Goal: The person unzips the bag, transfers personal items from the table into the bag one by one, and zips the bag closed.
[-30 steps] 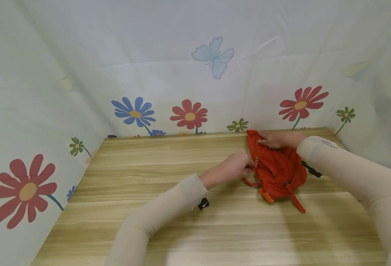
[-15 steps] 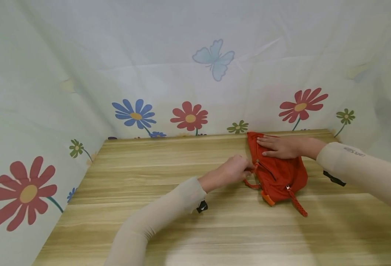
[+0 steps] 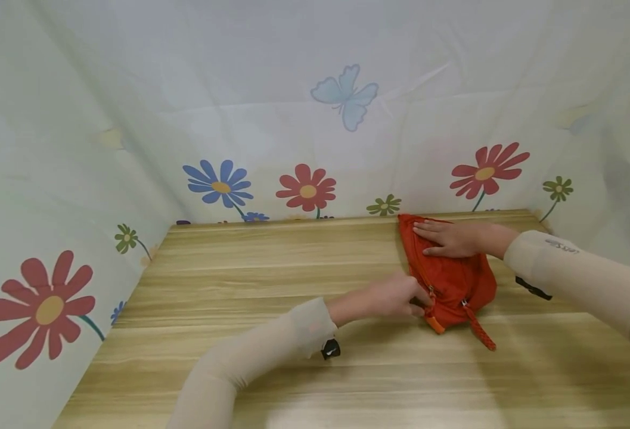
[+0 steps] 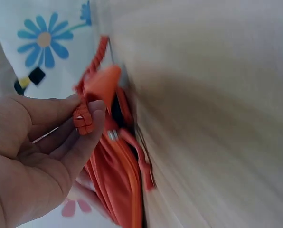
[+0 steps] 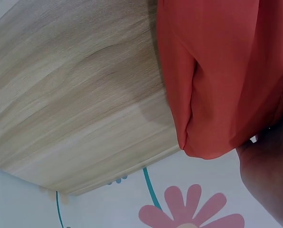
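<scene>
An orange fabric pouch (image 3: 454, 280) lies on a pale wooden table (image 3: 293, 369), toward the far right, close to a white curtain (image 3: 315, 119) printed with flowers and a butterfly that walls in the table on three sides. Both arms wear beige sleeves.

The right hand (image 3: 451, 238) lies flat on the far end of the pouch, fingers straight and spread, pressing the fabric down against the table. The left hand (image 3: 395, 298) is at the near left edge of the pouch. In the left wrist view its thumb and fingers (image 4: 91, 116) pinch a short knotted orange cord (image 4: 83, 121) that appears to be a zipper pull, beside an orange tab (image 4: 103, 83). The zipper line (image 4: 132, 171) runs along the pouch edge. A second braided cord (image 3: 478, 330) trails from the near end of the pouch onto the table.

The step in hand looks like working the zipper along the pouch, one hand anchoring the bag and the other pulling. Whether the zipper is being opened or closed cannot be told from these views. A next move would likely call for a steady pull along the zipper line, with the flat hand holding the fabric taut so it does not bunch.
</scene>
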### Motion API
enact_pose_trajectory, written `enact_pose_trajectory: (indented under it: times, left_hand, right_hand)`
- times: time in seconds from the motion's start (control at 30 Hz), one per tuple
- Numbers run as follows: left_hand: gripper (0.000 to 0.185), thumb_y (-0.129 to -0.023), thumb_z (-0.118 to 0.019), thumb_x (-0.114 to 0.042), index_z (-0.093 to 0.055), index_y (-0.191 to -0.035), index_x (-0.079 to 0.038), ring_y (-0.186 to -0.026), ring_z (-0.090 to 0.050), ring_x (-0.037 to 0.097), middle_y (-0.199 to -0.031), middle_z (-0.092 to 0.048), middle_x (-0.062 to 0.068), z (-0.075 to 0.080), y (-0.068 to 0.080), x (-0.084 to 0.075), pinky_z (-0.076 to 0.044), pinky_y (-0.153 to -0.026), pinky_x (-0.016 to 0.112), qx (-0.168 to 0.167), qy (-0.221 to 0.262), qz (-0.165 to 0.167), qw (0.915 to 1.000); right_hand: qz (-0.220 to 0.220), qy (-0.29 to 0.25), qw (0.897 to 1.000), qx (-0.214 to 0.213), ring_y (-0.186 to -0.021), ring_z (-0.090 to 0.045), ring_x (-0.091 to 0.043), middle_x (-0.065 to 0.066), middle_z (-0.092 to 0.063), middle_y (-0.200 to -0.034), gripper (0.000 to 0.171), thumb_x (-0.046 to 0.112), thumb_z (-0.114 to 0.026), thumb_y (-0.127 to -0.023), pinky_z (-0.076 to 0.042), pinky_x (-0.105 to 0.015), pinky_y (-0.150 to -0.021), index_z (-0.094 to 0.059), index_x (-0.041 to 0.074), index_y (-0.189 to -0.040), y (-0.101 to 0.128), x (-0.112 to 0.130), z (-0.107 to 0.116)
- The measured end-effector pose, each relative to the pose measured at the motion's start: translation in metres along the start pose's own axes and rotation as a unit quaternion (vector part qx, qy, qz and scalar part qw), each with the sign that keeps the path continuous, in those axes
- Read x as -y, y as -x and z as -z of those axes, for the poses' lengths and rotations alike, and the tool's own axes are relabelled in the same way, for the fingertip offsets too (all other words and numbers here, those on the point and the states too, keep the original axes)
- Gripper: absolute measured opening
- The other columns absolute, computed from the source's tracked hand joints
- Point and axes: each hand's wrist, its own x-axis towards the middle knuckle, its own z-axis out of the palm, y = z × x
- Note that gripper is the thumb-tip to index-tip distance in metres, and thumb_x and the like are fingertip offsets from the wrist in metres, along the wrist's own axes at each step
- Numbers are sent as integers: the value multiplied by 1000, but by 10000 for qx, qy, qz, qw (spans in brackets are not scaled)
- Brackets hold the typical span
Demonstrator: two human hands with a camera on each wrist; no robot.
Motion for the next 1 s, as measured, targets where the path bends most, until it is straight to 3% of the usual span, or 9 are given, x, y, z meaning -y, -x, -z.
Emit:
enact_pose_trajectory:
  times: [0.13, 0.43, 0.57, 0.7, 0.83, 0.9, 1.0]
  left_hand:
    - [19, -95, -71, -11, -79, -113, -12, -87, -63, -3, -101, -75, -9, 2, 2, -10, -46, -79, 8, 50, 60, -170, 9998]
    - [25, -96, -71, -11, -77, -120, -12, -104, -66, 0, -114, -75, -5, 4, 0, -12, -46, -88, 8, 238, -109, -217, 9994]
    - [23, -99, -67, -14, -76, -120, -13, -98, -66, -1, -112, -74, -7, 2, 0, -13, -46, -86, 8, 197, -150, -92, 9997]
    - [23, -104, -60, -21, -75, -120, -13, -96, -64, -1, -111, -73, -8, -1, -1, -19, -46, -85, 8, -291, 138, 404, 9987]
    - [34, -107, -55, -29, -66, -133, -11, -117, -58, 4, -128, -66, -4, -3, -5, -27, -44, -99, 14, -955, 314, 1200, 9877]
    - [47, -107, -50, -37, -55, -144, -9, -130, -51, 10, -141, -57, 0, -3, -11, -32, -40, -108, 20, -1052, 135, 1604, 9813]
    - [69, -107, -40, -52, -35, -157, -5, -147, -34, 18, -159, -39, 7, -4, -23, -38, -26, -121, 29, -899, -267, 2185, 9713]
  right_hand:
    - [-31, -29, 10000, -37, -150, -20, -49, -28, -25, -163, 72, 43, -50, -106, -25, -63, -118, -28, -2, -158, 0, 0, 3]
    - [-38, -85, 9998, -183, -150, -17, -49, -27, -25, -163, 72, 41, -52, -106, -24, -62, -118, -29, -3, -158, -1, 1, 3]
    - [-5, -96, 9993, -364, -150, -17, -49, -27, -25, -163, 70, 39, -52, -106, -23, -62, -119, -29, -4, -157, 3, 0, 0]
    - [-10, -298, 9979, -571, -150, -15, -50, -25, -25, -164, 70, 40, -52, -106, -22, -63, -118, -30, -2, -158, 10, -1, -1]
    - [26, -752, 9927, -947, -150, -16, -52, -23, -28, -163, 67, 38, -55, -105, -20, -67, -117, -34, 3, -157, 23, -4, -2]
    - [78, -830, 9907, -1071, -149, -18, -51, -22, -30, -163, 64, 35, -56, -104, -20, -68, -116, -37, 5, -157, 29, -8, -3]
    - [124, -763, 9909, -1106, -148, -21, -51, -22, -32, -162, 63, 36, -56, -104, -22, -68, -116, -39, 6, -157, 35, -17, -7]
